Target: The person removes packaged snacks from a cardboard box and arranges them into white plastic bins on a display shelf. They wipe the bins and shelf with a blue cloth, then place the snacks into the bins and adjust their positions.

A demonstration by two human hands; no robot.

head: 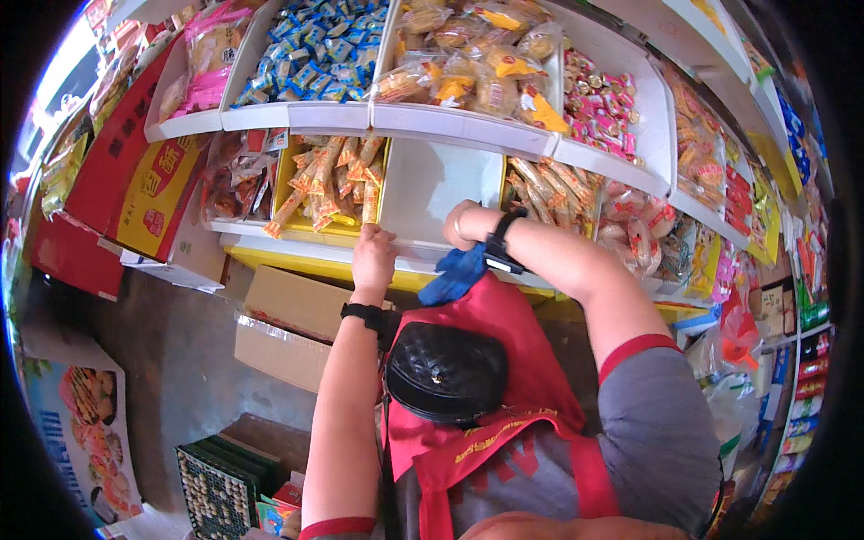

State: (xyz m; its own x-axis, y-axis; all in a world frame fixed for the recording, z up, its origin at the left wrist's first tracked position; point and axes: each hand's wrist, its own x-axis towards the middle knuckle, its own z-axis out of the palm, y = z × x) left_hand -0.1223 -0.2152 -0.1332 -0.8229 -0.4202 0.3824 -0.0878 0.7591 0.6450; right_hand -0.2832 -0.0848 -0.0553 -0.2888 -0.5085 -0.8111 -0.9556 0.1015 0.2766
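My left hand [374,258] is curled at the front right corner of a yellow-lined bin [331,237]. It touches or nearly touches the lower end of a wrapped snack stick [370,201]; its grip is hidden. More sticks in orange-and-cream wrappers [327,169] lie loosely in that bin. Over the front edge of the neighbouring white bin [439,175], my right hand [462,226] bends inward, its fingers partly hidden. Only bare bottom and shadow show inside this white bin. Below my right wrist hangs a blue cloth [453,275]; whether the hand holds it, I cannot tell.
Right of the white bin are more wrapped sticks [550,189]. The upper tier holds blue-wrapped sweets [324,50], bagged pastries [479,61] and pink sweets [604,108]. A cardboard box [290,324] stands on the floor below. A black quilted bag [445,371] hangs at my front.
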